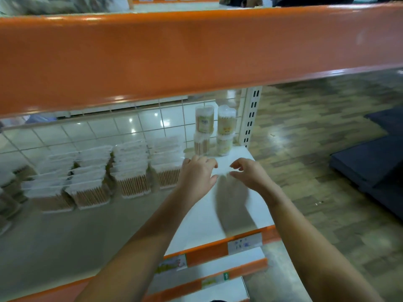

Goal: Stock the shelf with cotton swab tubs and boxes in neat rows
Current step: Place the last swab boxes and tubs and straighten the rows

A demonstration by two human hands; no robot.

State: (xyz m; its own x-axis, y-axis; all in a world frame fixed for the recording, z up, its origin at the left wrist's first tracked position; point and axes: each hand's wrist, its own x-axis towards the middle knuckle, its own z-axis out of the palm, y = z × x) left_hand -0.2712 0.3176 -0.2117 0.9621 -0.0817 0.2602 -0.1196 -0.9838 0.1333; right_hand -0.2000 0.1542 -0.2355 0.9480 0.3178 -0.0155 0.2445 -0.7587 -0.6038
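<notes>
On the white shelf (237, 216), round clear cotton swab tubs (205, 120) stand stacked two high in two columns at the back right corner. To their left, flat clear cotton swab boxes (130, 171) sit in several stacks in a row. My left hand (197, 177) and my right hand (248, 174) hover side by side over the bare shelf in front of the tubs. Their fingers are loosely curled toward each other, and I see nothing between them. The picture is blurred by motion.
A thick orange shelf beam (196, 51) crosses overhead, close to my head. A white slotted upright (250, 118) ends the shelf on the right. Orange price rails (218, 249) mark the lower shelves. Dark mats (370, 168) lie on the tiled floor at right.
</notes>
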